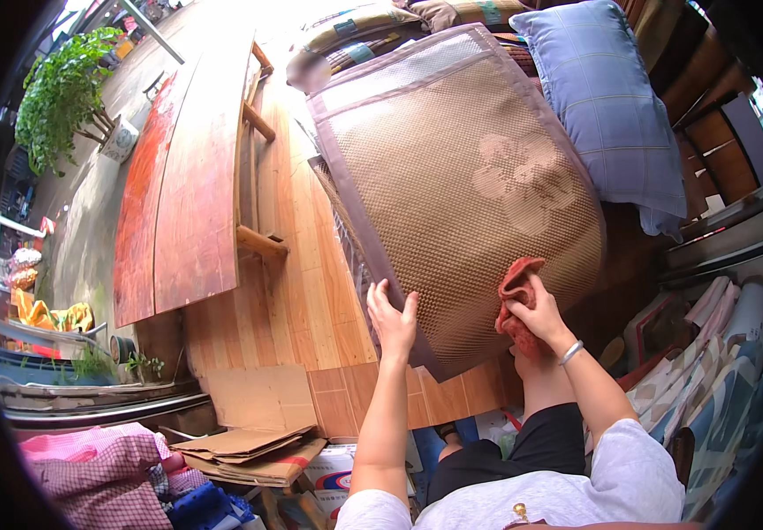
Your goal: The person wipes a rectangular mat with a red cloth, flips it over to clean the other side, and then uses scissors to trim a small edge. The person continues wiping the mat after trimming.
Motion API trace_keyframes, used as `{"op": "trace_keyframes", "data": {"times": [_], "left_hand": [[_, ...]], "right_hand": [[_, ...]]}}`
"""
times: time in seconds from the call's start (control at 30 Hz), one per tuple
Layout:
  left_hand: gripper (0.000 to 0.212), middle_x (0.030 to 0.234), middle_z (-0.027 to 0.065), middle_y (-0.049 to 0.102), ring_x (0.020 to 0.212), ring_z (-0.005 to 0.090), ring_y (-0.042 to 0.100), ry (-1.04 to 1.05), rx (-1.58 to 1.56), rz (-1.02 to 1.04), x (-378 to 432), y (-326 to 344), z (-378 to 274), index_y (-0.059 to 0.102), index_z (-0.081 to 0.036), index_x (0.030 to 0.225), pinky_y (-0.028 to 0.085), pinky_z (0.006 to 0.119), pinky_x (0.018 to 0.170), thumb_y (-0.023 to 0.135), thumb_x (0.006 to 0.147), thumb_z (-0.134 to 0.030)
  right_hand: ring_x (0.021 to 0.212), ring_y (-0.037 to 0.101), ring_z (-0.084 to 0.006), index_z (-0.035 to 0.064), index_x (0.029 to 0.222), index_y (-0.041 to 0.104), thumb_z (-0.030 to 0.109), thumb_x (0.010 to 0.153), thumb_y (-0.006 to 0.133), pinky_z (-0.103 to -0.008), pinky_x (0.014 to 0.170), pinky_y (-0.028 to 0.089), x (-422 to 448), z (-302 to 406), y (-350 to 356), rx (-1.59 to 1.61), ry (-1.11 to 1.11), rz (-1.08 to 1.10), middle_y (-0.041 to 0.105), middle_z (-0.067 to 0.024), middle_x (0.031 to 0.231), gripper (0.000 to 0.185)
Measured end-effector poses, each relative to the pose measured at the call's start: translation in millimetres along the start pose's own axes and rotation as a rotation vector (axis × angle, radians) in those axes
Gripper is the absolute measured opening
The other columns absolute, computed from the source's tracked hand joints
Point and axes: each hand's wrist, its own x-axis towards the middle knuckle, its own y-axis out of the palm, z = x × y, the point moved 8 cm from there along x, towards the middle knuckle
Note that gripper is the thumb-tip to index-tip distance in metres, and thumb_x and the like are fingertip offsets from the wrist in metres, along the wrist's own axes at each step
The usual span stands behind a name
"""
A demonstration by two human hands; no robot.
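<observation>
A woven tan mat (434,218) with a brown fabric border and a pale flower pattern lies spread out before me, its near edge hanging down. My right hand (539,315) holds a crumpled red cloth (520,298) between thumb and fingers, over the mat's near right part. At the near left border of the mat is my left hand (392,318), thumb and fingers apart; whether its fingertips touch the border I cannot tell. A silver bangle (571,352) is on my right wrist.
A blue checked pillow (600,106) lies at the mat's right, with rolled mats (368,50) behind. On the left stands a long reddish wooden table (189,179). Flattened cardboard (255,450) and checked fabrics (103,477) are at lower left; folded textiles (706,371) stand at lower right.
</observation>
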Motion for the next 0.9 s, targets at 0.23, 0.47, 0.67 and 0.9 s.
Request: {"op": "trace_keyframes", "data": {"times": [0.23, 0.47, 0.67, 0.9], "left_hand": [[0.094, 0.152, 0.0263, 0.030, 0.142, 0.0409, 0.029, -0.030, 0.128, -0.007, 57, 15, 0, 0.024, -0.002, 0.152, 0.026, 0.049, 0.116, 0.075, 0.084, -0.041], [0.100, 0.151, 0.0275, 0.034, 0.138, 0.0444, 0.033, -0.058, 0.252, -0.042, 140, 31, -1, 0.021, -0.003, 0.153, 0.027, 0.051, 0.114, 0.054, 0.086, -0.069], [0.084, 0.143, 0.0296, 0.043, 0.134, 0.0418, 0.042, -0.103, 0.068, -0.105, 168, 13, 23, 0.030, 0.004, 0.148, 0.032, 0.048, 0.112, 0.065, 0.091, -0.046], [0.065, 0.125, 0.0163, 0.059, 0.112, 0.0240, 0.058, -0.159, -0.446, 0.014, 67, 15, 43, 0.044, 0.010, 0.136, 0.044, 0.035, 0.100, 0.073, 0.088, -0.024]], "right_hand": [[0.105, 0.064, -0.0437, 0.0103, 0.145, 0.038, 0.044, 0.081, 0.060, -0.0507, 0.092, 0.049, 70, 32, 5, -0.647, 0.138, 0.228, 0.066, -0.0263, 0.112, 0.076], [0.108, 0.063, -0.0411, 0.0121, 0.146, 0.040, 0.045, 0.082, 0.059, -0.0500, 0.094, 0.049, 167, 60, 10, -0.638, 0.061, 0.161, 0.066, -0.0247, 0.115, 0.075], [0.103, 0.065, -0.0209, -0.0011, 0.122, 0.062, 0.028, 0.091, 0.064, -0.0328, 0.090, 0.050, 166, 57, -18, 0.333, -0.087, 0.193, 0.069, -0.0112, 0.110, 0.043], [0.095, 0.068, -0.0235, 0.0003, 0.125, 0.060, 0.031, 0.102, 0.046, -0.0384, 0.085, 0.056, 57, -81, -211, 0.675, 0.088, -0.264, 0.069, -0.0127, 0.112, 0.041]]}}
